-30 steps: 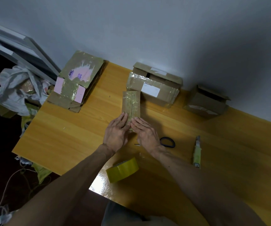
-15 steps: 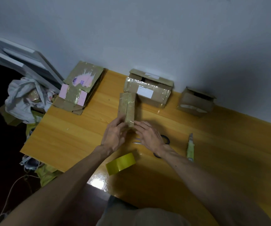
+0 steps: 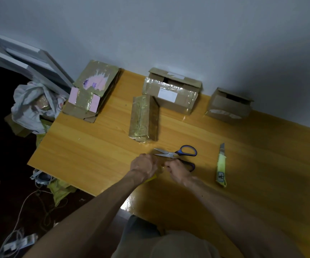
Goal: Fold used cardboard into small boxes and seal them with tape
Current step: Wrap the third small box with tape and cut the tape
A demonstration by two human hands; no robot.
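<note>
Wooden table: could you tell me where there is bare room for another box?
The table is bare left of the taped box, below the flattened cardboard, and right of the utility knife. It is crowded along the wall and round the scissors.

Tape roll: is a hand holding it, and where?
The left hand grips the yellow tape roll from above, covering most of it. Whether the right hand pinches the tape end cannot be told.

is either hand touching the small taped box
No, the left hand and right hand are by the scissors, apart from the small taped box.
</note>
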